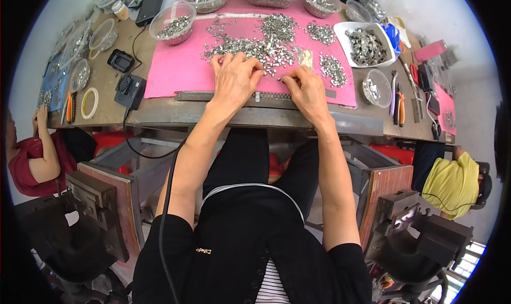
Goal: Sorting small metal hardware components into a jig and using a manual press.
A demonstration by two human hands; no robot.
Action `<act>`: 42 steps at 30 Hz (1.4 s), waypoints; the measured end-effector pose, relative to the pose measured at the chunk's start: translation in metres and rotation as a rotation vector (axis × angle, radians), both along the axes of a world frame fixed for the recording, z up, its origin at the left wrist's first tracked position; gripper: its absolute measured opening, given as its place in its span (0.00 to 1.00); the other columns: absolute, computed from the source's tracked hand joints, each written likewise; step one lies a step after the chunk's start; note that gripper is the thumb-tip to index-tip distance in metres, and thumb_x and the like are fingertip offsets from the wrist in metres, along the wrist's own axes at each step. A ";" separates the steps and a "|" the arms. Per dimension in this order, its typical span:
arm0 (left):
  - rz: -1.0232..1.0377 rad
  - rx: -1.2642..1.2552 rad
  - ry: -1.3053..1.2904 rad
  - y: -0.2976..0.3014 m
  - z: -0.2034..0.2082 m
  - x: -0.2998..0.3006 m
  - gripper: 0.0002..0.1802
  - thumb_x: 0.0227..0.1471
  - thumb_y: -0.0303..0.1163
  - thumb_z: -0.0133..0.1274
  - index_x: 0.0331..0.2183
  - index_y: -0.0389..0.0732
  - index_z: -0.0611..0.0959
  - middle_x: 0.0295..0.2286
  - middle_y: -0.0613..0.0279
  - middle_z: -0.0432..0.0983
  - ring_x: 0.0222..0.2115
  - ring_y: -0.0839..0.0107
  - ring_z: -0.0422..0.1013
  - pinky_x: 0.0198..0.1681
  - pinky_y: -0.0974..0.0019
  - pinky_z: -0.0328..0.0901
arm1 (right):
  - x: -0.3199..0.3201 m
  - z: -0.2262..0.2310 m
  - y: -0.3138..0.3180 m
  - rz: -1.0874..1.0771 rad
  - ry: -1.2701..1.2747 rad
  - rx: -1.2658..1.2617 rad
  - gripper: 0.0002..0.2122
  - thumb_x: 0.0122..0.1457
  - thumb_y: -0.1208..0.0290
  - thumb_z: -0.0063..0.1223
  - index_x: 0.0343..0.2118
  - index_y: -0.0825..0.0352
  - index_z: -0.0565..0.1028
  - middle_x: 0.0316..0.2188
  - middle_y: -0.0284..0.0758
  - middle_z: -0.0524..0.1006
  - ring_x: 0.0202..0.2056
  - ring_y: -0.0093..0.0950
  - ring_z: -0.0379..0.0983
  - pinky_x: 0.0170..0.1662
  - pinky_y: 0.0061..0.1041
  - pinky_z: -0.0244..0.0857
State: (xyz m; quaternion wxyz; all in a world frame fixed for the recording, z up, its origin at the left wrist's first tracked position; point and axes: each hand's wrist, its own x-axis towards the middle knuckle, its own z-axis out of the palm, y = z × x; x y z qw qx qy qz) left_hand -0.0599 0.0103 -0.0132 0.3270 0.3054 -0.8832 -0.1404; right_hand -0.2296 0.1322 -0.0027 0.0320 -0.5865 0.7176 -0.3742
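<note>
My left hand (pixel 233 79) rests on the near edge of a pile of small silver metal pieces (pixel 278 27), its fingers curled and thumb close to the forefinger. Just to the right, my right hand (pixel 308 92) pinches with thumb and forefinger; anything between those fingertips is too small to make out. Below both hands a long grey metal bar (pixel 197 96) lies along the table's front edge. A row of small metal pieces (pixel 274 96) sits on it between my wrists. The pile spreads over a pink textured mat (pixel 170 70), with smaller heaps (pixel 332 70) on the right.
Clear plastic tubs (pixel 173 25) of metal pieces line the back. A white tray (pixel 343 32) and a round tub (pixel 377 88) stand right, beside orange-handled pliers (pixel 402 104). Left are a black charger (pixel 129 90) with cable and a tape roll (pixel 89 103). Other people sit at both sides.
</note>
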 end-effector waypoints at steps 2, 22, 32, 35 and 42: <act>-0.020 -0.007 0.015 -0.001 -0.002 0.004 0.07 0.48 0.36 0.65 0.31 0.48 0.85 0.30 0.65 0.76 0.38 0.62 0.71 0.53 0.47 0.53 | 0.002 0.000 0.004 -0.002 -0.046 -0.003 0.06 0.56 0.70 0.64 0.29 0.67 0.80 0.26 0.38 0.76 0.28 0.38 0.73 0.38 0.37 0.60; 0.022 -0.031 -0.013 0.002 0.004 0.009 0.06 0.51 0.33 0.62 0.33 0.47 0.85 0.29 0.67 0.76 0.37 0.65 0.72 0.52 0.52 0.53 | 0.025 0.012 0.027 0.109 0.021 -0.070 0.05 0.52 0.76 0.65 0.31 0.64 0.79 0.29 0.33 0.75 0.34 0.34 0.72 0.42 0.35 0.60; 0.015 0.005 0.008 0.004 0.004 0.013 0.06 0.50 0.32 0.60 0.33 0.45 0.84 0.32 0.64 0.74 0.40 0.62 0.70 0.53 0.49 0.53 | 0.014 0.004 0.004 0.032 -0.059 -0.073 0.05 0.54 0.74 0.65 0.33 0.67 0.81 0.29 0.37 0.77 0.32 0.36 0.75 0.38 0.34 0.66; 0.035 -0.003 -0.027 0.004 0.004 0.012 0.06 0.51 0.33 0.60 0.34 0.45 0.85 0.31 0.66 0.75 0.38 0.64 0.70 0.54 0.52 0.53 | 0.011 0.002 -0.006 0.004 0.024 -0.042 0.05 0.55 0.75 0.65 0.32 0.69 0.80 0.28 0.38 0.77 0.30 0.36 0.76 0.35 0.33 0.68; -0.147 0.065 0.084 0.019 0.013 0.017 0.06 0.48 0.31 0.61 0.32 0.45 0.83 0.31 0.64 0.73 0.38 0.63 0.70 0.52 0.49 0.53 | 0.016 0.007 0.017 0.047 0.053 -0.028 0.03 0.56 0.75 0.61 0.32 0.66 0.78 0.30 0.36 0.74 0.35 0.37 0.72 0.42 0.37 0.59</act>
